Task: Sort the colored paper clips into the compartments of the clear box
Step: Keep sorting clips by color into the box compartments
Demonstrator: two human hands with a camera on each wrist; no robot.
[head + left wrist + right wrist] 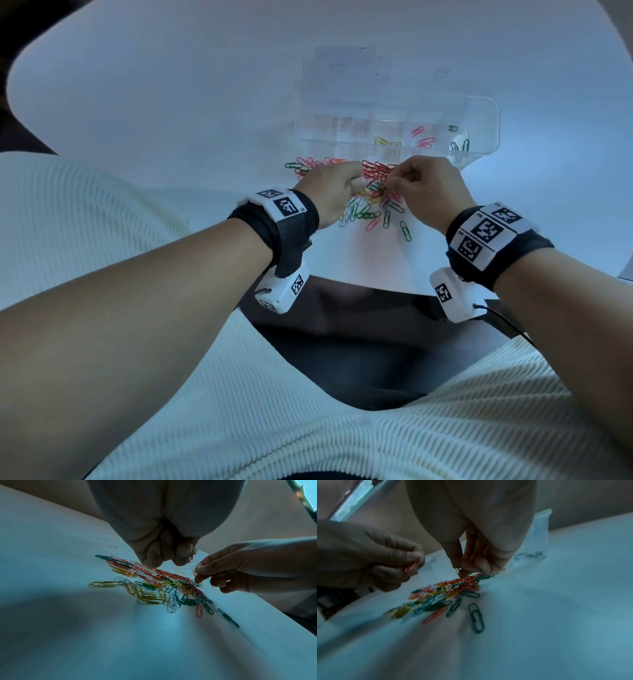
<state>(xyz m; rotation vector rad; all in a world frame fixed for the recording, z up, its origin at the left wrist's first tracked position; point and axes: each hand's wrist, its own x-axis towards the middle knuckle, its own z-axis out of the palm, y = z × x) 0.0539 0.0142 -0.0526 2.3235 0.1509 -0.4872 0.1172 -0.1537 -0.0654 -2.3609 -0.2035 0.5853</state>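
Both grips are pinching: your left hand (330, 192) holds a pink clip (410, 568) between thumb and curled fingers, and your right hand (424, 192) pinches a single clip (194, 571) whose colour is unclear, lifted just above the pile. Your white table (171, 113) carries the clear box (479, 113), with yellow, pink and green clips already in separate compartments. Just in front of it lies the mixed pile of paper clips (368, 198), under both hands.
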